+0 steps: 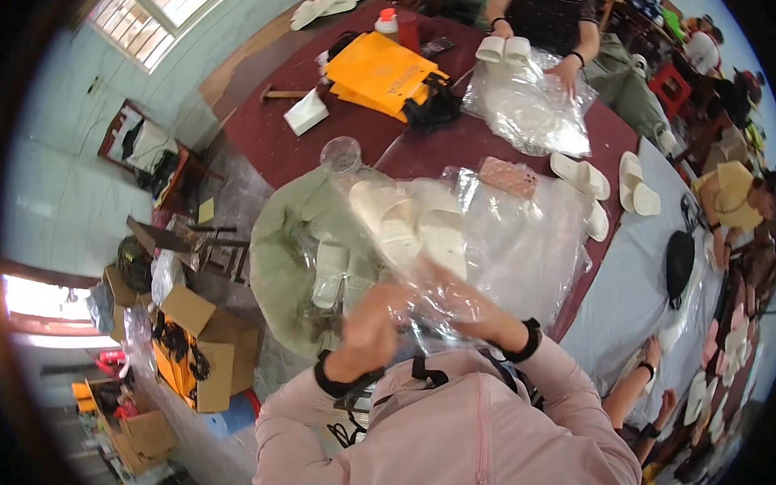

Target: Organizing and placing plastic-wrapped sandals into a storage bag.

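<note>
A pair of cream slide slippers (400, 233) lies in a clear plastic bag (429, 309), its open end toward me. My right hand (458, 296) is closed on the bag near the slippers' close end. My left hand (374, 328), smeared by motion, is curled at the bag's left edge, and plastic stretches between both hands. Under the left side, a green sack (277, 246) holds more pale slippers (329, 274) in plastic. To the right is a stack of flat clear bags (525, 255) with a pink patterned phone (508, 177) on top.
Loose slippers (580, 176) lie on the dark red table (274, 152). Across it, a person's hands (561, 72) handle slippers and plastic. Yellow bags (382, 72), a white box (306, 113), a hammer (284, 94) and a clear round container (340, 154) are near. Cardboard boxes (220, 342) stand left.
</note>
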Motion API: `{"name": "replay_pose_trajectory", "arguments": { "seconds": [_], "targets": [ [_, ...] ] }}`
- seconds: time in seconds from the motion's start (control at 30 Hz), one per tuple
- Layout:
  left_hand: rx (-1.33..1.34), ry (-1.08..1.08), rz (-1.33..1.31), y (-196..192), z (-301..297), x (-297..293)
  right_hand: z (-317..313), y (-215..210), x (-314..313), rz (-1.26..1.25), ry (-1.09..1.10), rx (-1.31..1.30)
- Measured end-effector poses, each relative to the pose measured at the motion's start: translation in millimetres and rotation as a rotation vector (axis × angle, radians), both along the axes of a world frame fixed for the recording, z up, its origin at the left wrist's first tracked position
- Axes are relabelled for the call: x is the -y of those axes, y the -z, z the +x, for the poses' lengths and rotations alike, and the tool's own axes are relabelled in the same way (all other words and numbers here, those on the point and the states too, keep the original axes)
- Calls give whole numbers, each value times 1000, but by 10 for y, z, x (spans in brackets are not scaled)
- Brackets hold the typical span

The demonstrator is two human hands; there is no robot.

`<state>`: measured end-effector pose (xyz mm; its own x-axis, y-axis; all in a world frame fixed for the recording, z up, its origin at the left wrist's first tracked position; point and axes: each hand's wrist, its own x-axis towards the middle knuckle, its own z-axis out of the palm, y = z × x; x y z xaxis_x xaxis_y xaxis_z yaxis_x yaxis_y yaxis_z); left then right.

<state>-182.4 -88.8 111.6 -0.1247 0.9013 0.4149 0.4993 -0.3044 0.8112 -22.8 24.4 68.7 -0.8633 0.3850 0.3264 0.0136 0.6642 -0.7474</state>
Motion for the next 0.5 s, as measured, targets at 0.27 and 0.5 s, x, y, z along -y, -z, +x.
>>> {"name": "replay_pose_trajectory", "arguments": {
  "seconds": [0.27, 0.5],
  "targets": [
    [133, -487, -116, -41, -1277, 205, 141, 672, 42, 396, 141, 435],
    [205, -493, -220, 105, -1725, 245, 550, 1410, -175, 379, 409, 1122]
  ]
}}
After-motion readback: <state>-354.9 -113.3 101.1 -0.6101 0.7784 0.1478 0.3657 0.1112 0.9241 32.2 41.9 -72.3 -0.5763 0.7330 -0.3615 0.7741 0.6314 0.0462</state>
